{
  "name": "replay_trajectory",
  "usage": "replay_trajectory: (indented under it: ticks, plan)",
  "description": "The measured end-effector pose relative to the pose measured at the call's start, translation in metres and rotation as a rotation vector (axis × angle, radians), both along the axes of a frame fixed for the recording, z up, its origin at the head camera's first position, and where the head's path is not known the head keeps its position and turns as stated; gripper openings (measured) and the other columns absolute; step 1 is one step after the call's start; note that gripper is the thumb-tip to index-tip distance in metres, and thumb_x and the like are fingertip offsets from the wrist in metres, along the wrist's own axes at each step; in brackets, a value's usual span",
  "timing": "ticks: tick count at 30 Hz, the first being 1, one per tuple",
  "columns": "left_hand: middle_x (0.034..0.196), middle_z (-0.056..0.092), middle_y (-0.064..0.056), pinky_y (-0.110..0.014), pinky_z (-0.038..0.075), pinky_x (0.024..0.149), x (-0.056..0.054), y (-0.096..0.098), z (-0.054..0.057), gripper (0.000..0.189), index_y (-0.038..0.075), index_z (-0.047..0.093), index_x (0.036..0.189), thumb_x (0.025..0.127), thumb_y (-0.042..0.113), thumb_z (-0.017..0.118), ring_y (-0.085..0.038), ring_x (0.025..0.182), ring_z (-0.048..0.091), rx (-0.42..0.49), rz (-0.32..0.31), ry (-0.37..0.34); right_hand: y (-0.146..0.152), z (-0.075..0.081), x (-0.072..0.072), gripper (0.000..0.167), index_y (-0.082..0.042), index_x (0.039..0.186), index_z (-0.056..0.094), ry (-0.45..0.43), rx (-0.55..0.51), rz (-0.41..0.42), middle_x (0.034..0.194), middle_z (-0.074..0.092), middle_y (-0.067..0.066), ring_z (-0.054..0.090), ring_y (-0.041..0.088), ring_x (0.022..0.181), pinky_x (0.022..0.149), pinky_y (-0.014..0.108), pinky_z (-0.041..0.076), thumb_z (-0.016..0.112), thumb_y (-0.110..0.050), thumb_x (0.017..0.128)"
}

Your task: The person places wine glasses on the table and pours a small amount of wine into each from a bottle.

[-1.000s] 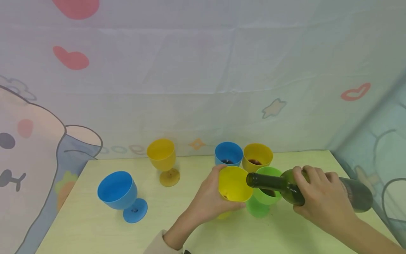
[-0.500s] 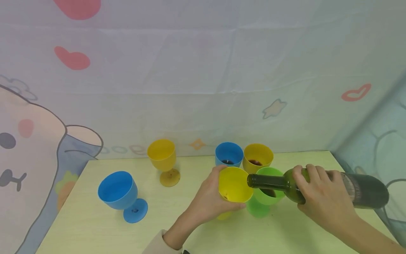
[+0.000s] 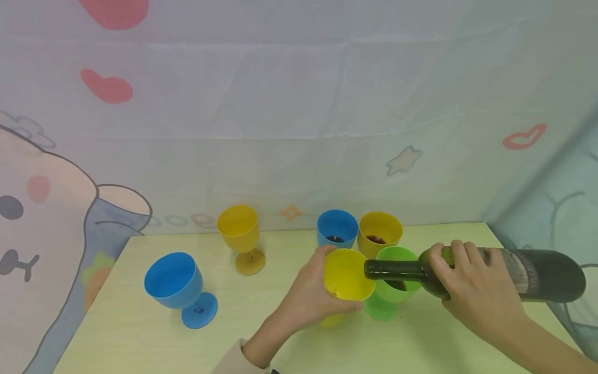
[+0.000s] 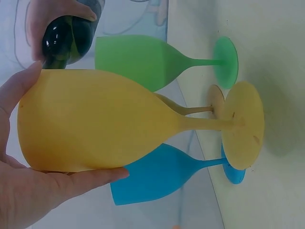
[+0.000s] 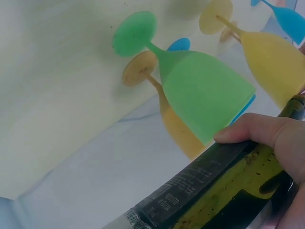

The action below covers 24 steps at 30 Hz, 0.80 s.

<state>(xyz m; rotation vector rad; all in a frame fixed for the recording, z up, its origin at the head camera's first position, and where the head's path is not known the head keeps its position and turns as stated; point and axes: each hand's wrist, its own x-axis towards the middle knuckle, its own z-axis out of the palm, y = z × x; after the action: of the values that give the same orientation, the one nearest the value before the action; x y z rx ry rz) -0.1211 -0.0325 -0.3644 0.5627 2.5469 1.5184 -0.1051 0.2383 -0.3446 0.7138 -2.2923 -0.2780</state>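
My left hand (image 3: 310, 293) holds the yellow goblet (image 3: 348, 272) round its bowl, thumb on the near side. In the left wrist view the foot of this yellow goblet (image 4: 95, 119) looks to be at the tabletop; contact is unclear. A dark green wine bottle (image 3: 551, 275) lies almost level in the grip of my right hand (image 3: 476, 288). Its mouth reaches the goblet's right rim. Whether any liquid flows is not visible. Close behind the bottle neck stands a green goblet (image 3: 397, 254) with dark red liquid inside.
Behind, a blue goblet (image 3: 337, 226) and another yellow goblet (image 3: 380, 226) hold some dark liquid. Farther left stand a yellow goblet (image 3: 238, 228) and a blue goblet (image 3: 174, 280) on the pale table (image 3: 140, 332). A printed cloth (image 3: 280, 104) hangs behind the table.
The bottle's base has swung up and to the right, so the bottle lies more level. Its mouth stays at the goblet's rim. The held goblet has shifted slightly down and right.
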Motion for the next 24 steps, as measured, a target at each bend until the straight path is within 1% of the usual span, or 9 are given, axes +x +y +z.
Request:
replay_trajectory:
  ticks: [2, 8, 15, 19, 22, 23, 24]
  plan:
    - [0.115, 0.051, -0.005, -0.034, 0.045, 0.075, 0.0003, -0.0001, -0.0006, 0.090, 0.008, 0.032, 0.133, 0.062, 0.029, 0.084, -0.023, 0.097, 0.051, 0.000, -0.001, 0.001, -0.0003, 0.0005, -0.0001, 0.066, 0.003, 0.097, 0.046, 0.006, 0.007, 0.004, 0.075, 0.048, 0.022, 0.049, 0.037, 0.065, 0.048, 0.049, 0.036, 0.077, -0.013, 0.041]
    - [0.116, 0.052, -0.006, -0.033, 0.046, 0.075, 0.0004, 0.0000, -0.0024, 0.091, 0.006, 0.032, 0.133, 0.062, 0.028, 0.084, -0.024, 0.097, 0.052, 0.017, -0.014, 0.010, -0.0009, 0.0021, -0.0003, 0.061, 0.004, 0.096, 0.046, 0.025, 0.012, 0.021, 0.073, 0.046, 0.022, 0.048, 0.037, 0.064, 0.049, 0.050, 0.036, 0.074, -0.007, 0.043]
    - [0.115, 0.051, -0.006, -0.033, 0.045, 0.075, -0.0001, 0.0003, -0.0047, 0.091, 0.005, 0.032, 0.133, 0.062, 0.028, 0.084, -0.024, 0.097, 0.052, 0.017, -0.017, 0.008, -0.0008, 0.0039, -0.0008, 0.061, 0.004, 0.097, 0.046, 0.030, 0.039, 0.018, 0.073, 0.045, 0.022, 0.046, 0.037, 0.064, 0.049, 0.050, 0.036, 0.075, -0.007, 0.044]
    - [0.115, 0.051, -0.005, -0.033, 0.045, 0.076, 0.0000, 0.0004, -0.0048, 0.091, 0.005, 0.032, 0.133, 0.062, 0.028, 0.084, -0.023, 0.097, 0.052, 0.013, -0.016, 0.006, -0.0005, 0.0051, -0.0014, 0.058, 0.004, 0.097, 0.046, 0.031, 0.044, 0.034, 0.073, 0.044, 0.022, 0.045, 0.037, 0.064, 0.048, 0.050, 0.036, 0.072, -0.008, 0.046]
    - [0.115, 0.051, -0.005, -0.033, 0.045, 0.076, 0.0001, 0.0001, -0.0050, 0.091, 0.006, 0.032, 0.133, 0.062, 0.028, 0.084, -0.023, 0.096, 0.052, 0.012, -0.015, 0.000, -0.0011, 0.0068, -0.0020, 0.034, 0.004, 0.097, 0.046, 0.032, 0.044, 0.050, 0.072, 0.043, 0.022, 0.044, 0.037, 0.062, 0.048, 0.050, 0.035, 0.051, -0.008, 0.066]
    - [0.115, 0.051, -0.006, -0.033, 0.045, 0.075, 0.0000, -0.0001, -0.0050, 0.091, 0.005, 0.032, 0.133, 0.062, 0.029, 0.084, -0.023, 0.096, 0.051, 0.010, -0.014, -0.002, -0.0016, 0.0075, -0.0022, 0.030, 0.004, 0.097, 0.046, 0.035, 0.042, 0.056, 0.071, 0.042, 0.022, 0.043, 0.037, 0.062, 0.047, 0.049, 0.035, 0.043, -0.009, 0.070]
    - [0.116, 0.051, -0.006, -0.033, 0.045, 0.075, -0.0001, -0.0002, -0.0050, 0.091, 0.005, 0.032, 0.133, 0.062, 0.029, 0.084, -0.024, 0.097, 0.051, 0.009, -0.014, -0.003, -0.0021, 0.0082, -0.0025, 0.030, 0.004, 0.097, 0.046, 0.038, 0.039, 0.062, 0.071, 0.042, 0.021, 0.043, 0.037, 0.061, 0.047, 0.049, 0.034, 0.035, -0.009, 0.072]
